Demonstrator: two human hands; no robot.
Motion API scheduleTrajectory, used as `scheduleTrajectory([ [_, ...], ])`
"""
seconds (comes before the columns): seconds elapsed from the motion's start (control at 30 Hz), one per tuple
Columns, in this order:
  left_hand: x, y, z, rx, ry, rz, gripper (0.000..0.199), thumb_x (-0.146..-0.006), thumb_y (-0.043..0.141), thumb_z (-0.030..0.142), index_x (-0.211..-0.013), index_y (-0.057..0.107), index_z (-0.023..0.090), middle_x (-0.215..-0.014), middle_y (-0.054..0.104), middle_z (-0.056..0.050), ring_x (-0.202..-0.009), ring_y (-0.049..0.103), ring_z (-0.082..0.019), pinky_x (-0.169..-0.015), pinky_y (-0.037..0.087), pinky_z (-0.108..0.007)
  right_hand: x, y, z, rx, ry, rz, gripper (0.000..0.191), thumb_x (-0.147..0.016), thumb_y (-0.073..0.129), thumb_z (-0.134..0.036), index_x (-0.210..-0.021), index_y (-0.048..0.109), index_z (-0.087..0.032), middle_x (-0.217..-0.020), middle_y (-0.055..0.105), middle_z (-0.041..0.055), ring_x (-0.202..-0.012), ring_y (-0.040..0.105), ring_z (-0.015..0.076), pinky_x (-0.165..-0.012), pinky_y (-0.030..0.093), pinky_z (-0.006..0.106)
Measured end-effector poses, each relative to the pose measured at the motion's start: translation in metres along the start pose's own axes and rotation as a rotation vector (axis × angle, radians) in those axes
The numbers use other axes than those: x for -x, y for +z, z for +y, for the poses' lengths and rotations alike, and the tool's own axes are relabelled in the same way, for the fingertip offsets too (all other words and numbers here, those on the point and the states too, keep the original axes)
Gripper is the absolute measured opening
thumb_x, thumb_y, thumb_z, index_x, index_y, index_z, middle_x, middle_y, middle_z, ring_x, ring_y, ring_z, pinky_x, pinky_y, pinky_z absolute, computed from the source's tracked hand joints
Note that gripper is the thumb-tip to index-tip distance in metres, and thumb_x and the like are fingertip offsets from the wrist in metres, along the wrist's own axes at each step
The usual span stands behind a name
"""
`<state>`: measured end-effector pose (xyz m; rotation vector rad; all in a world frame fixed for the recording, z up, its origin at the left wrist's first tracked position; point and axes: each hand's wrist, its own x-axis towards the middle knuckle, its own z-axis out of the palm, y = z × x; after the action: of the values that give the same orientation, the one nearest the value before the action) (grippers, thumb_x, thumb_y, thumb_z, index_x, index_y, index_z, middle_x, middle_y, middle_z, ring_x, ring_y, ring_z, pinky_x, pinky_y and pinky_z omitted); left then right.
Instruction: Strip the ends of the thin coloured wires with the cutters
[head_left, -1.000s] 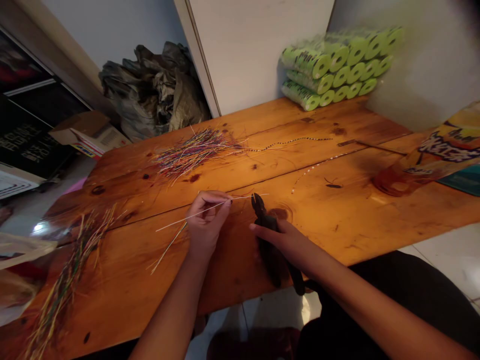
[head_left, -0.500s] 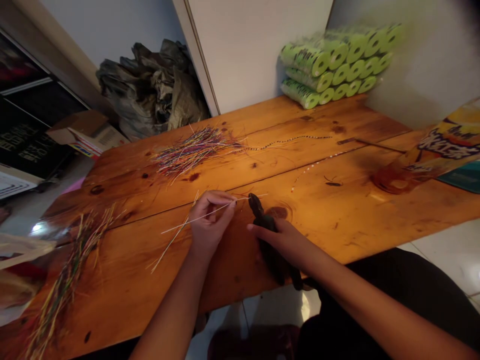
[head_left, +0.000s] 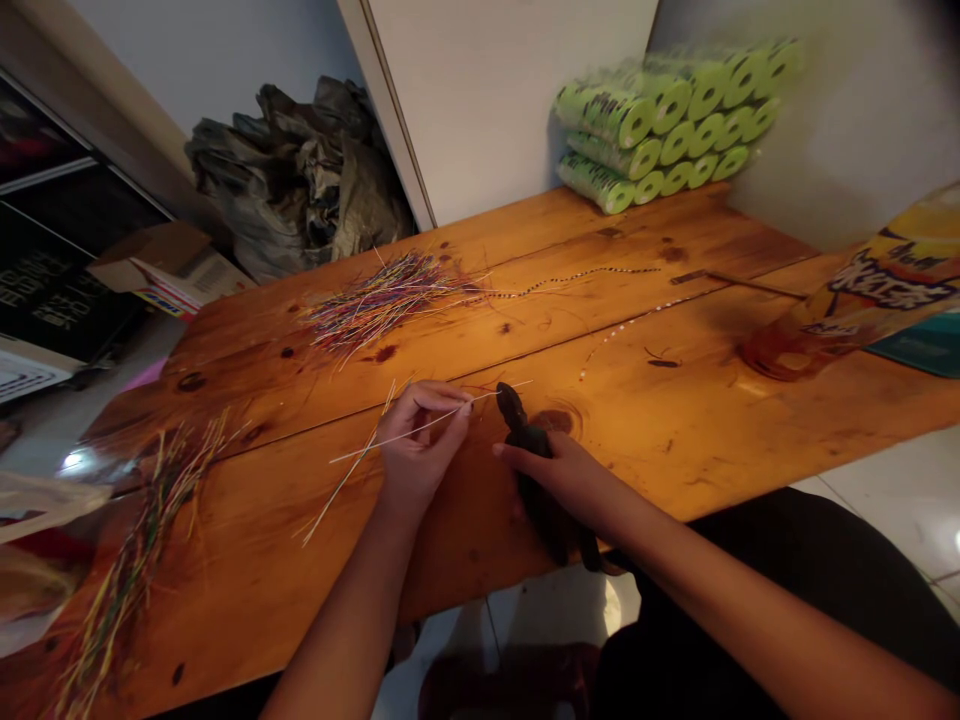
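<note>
Thumb and fingers of my left hand pinch a thin white wire that slants across the table's front middle. My right hand is wrapped round dark-handled pliers, possibly cutters. Their jaws meet the wire just right of my left fingertips, and a short end sticks out beyond them. Whether the jaws are fully closed is too small to tell. A few pale loose wires lie on the wood beside and under my left hand.
Wire bundles lie at the back and at the left edge of the wooden table. A dark-striped strand stretches rightward. A drink bottle stands at right, before stacked green-wrapped rolls.
The view has shifted slightly. Both hands keep nearly the same place, with the pliers' jaws still at the wire; the wire's left end sits a little farther right.
</note>
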<state>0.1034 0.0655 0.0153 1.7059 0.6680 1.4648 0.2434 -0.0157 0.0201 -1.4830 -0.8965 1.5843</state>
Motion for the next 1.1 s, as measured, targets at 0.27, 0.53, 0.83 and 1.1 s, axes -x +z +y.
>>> scheduleTrajectory([
  [0.27, 0.008, 0.007, -0.001, 0.156, -0.169, -0.185, 0.044, -0.073, 0.069, 0.031, -0.113, 0.051, 0.027, -0.121, 0.055, -0.009, -0.105, 0.058, -0.019, -0.088, 0.048, -0.035, 0.001, 0.001, -0.002, -0.042, 0.012, -0.003, 0.028, -0.076, 0.062, -0.039, -0.060, 0.050, -0.019, -0.047, 0.053, 0.0011, -0.041, 0.054, 0.0149, -0.041, 0.042, 0.028],
  [0.53, 0.053, 0.026, 0.012, 0.150, -0.468, -0.432, 0.114, -0.059, 0.080, 0.028, -0.143, 0.005, 0.038, -0.149, 0.025, -0.014, -0.133, 0.033, -0.032, -0.104, 0.035, -0.053, -0.004, 0.000, -0.001, 0.082, -0.172, 0.065, 0.023, -0.079, 0.056, -0.030, -0.059, 0.056, -0.018, -0.058, 0.059, 0.0024, -0.058, 0.057, 0.0152, -0.058, 0.042, 0.028],
  [0.83, 0.099, 0.039, 0.033, -0.048, -0.560, -0.360, 0.124, -0.061, 0.079, 0.022, -0.141, -0.013, 0.041, -0.152, 0.019, -0.012, -0.136, 0.027, -0.035, -0.107, 0.028, -0.060, 0.002, 0.007, -0.001, 0.045, -0.146, 0.128, 0.031, -0.080, 0.055, -0.037, -0.055, 0.051, -0.019, -0.053, 0.055, 0.0030, -0.049, 0.052, 0.0135, -0.049, 0.039, 0.029],
  [1.1, 0.100, 0.041, 0.037, -0.006, -0.544, -0.224, 0.117, -0.060, 0.077, 0.013, -0.144, 0.000, 0.038, -0.144, 0.036, -0.011, -0.129, 0.039, -0.034, -0.102, 0.040, -0.053, 0.000, 0.010, -0.001, 0.173, -0.180, 0.127, 0.034, -0.082, 0.051, -0.041, -0.055, 0.048, -0.020, -0.052, 0.055, 0.0042, -0.051, 0.052, 0.0146, -0.050, 0.038, 0.030],
])
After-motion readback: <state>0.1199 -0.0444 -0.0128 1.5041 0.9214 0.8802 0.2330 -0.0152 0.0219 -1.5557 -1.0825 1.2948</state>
